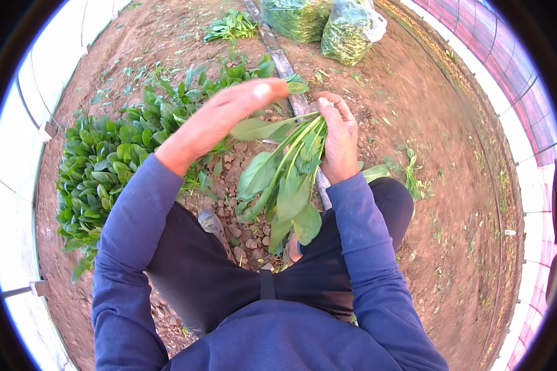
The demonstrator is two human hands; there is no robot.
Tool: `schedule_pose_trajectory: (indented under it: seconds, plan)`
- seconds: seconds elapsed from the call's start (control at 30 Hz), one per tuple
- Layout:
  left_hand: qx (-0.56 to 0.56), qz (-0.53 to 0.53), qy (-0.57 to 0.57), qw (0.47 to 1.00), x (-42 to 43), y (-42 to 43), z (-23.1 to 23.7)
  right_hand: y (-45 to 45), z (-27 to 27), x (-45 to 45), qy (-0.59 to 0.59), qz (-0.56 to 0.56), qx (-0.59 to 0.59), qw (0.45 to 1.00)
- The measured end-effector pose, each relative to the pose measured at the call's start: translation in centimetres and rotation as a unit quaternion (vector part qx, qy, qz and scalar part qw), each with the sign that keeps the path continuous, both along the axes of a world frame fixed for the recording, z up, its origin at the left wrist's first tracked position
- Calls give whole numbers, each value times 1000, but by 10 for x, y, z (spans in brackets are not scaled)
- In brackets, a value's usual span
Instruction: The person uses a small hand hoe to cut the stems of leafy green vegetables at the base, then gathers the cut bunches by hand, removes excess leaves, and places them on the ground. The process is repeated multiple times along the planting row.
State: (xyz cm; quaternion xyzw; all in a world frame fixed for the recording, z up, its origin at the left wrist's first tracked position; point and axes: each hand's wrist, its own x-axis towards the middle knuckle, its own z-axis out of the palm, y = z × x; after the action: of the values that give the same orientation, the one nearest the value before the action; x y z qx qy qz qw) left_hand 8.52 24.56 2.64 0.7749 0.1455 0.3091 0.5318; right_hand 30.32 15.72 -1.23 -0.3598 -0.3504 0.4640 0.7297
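Note:
My right hand (pixel 341 134) grips the stems of a bunch of leafy greens (pixel 290 181), which look like spinach; the leaves hang down between my knees. My left hand (pixel 234 109), slightly blurred, reaches across from the left with its palm turned down. By its fingertips is a green leaf (pixel 298 86); whether the fingers hold it cannot be told. Under and beyond my left forearm grows a dense bed of leafy greens (pixel 106 162). A loose pile of cut greens (pixel 232 25) lies on the soil farther ahead.
A long narrow board (pixel 281 62) runs over the soil from the far side to between my legs. Two clear plastic bags of greens (pixel 297 18), (pixel 348 39) stand beyond it. Scattered leaves (pixel 413 174) lie on the right. Pale sheeting (pixel 18 185) borders the left side.

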Motion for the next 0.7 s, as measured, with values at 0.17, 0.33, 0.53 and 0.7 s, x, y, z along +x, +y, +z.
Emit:
schedule_pose_trajectory:
  seconds: [0.17,0.33,0.53,0.7]
  plan:
    - [-278,-140,34,950,22,-13,-21,0,2,-16,8,73,17,997]
    - [-401,-134,-4,906,25,-28,-33,8,-5,-25,-53,26,-8,998]
    - [-453,-69,62,887,40,-26,-49,33,-22,-20,-100,-20,-70,992]
    - [-483,-6,-1,876,37,-19,-47,20,2,-23,-143,-107,26,984]
